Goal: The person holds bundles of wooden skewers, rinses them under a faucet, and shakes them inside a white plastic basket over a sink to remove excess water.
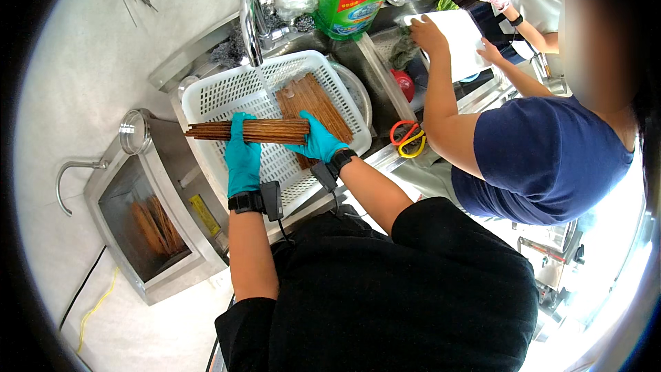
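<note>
A bundle of brown wooden chopsticks [276, 130] lies level between my two hands, above a white perforated plastic basket [199, 98]. My left hand [242, 152], in a teal glove, wraps around the bundle left of its middle. At the right end, my gloved right hand [320, 139] grips it with the thumb on top. Many more chopsticks [315, 101] lie side by side in the right part of the basket, partly hidden by my right hand. From the chrome faucet [251, 26] a thin stream of water runs down into the basket.
A big green detergent jug [351, 5] stands behind the basket. To the right, a co-worker in blue [547, 155] holds a white board or tray [457, 41] over the adjoining sink. Red and yellow scissors handles [410, 139] lie near the divider. At left, a steel tank [150, 227] holds chopsticks.
</note>
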`<state>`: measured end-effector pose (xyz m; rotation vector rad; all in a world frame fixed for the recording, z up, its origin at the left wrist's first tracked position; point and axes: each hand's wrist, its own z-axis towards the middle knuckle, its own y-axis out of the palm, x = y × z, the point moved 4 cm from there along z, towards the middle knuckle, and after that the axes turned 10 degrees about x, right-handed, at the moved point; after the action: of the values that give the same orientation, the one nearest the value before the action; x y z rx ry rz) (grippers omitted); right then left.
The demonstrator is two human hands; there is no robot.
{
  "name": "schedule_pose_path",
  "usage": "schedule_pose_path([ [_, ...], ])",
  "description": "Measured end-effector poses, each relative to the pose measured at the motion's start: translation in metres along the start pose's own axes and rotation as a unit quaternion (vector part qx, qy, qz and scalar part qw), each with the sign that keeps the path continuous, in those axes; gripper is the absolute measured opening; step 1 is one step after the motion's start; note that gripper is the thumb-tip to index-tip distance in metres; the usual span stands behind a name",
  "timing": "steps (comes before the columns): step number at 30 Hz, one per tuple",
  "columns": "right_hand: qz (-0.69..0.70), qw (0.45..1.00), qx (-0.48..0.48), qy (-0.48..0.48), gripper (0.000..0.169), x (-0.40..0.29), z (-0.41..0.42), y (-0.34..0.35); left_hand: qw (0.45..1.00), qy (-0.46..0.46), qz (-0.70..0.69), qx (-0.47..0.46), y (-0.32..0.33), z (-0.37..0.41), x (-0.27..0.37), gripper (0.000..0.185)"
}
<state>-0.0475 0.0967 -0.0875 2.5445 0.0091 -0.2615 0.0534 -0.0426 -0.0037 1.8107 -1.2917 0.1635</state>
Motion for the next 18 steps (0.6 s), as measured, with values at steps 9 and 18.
schedule_pose_path([
  [9,-0.025,0.994,-0.102,0.007,0.050,-0.010,-0.042,0.037,0.992,0.087,0.031,-0.086,0.024,-0.020,0.016,0.027],
  [18,-0.105,0.981,-0.149,0.063,0.043,-0.011,-0.060,0.036,0.990,0.085,0.055,-0.094,0.019,-0.019,0.023,0.027],
])
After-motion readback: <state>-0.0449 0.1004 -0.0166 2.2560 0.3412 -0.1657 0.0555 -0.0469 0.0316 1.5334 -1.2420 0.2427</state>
